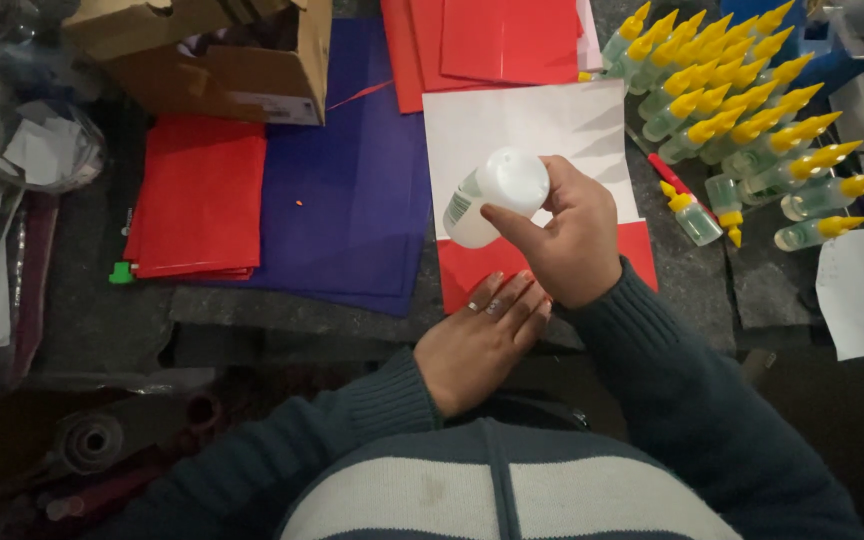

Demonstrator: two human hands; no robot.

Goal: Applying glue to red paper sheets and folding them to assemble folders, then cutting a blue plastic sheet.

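Gripping white bottle (492,195) in my right hand (567,240), base toward me, long axis tilted away-left; left hand (477,340) flat, released, on red sheet (472,270).

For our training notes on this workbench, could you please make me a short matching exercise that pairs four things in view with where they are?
Things:
1. white bottle
2. left hand
3. cardboard box
4. yellow-capped glue bottles

Places:
A. grouped at the upper right of the table
B. flat on the near edge of the red sheet
C. at the upper left, above the blue sheets
D. held tilted in the right hand

Pairs: 1-D, 2-B, 3-C, 4-A
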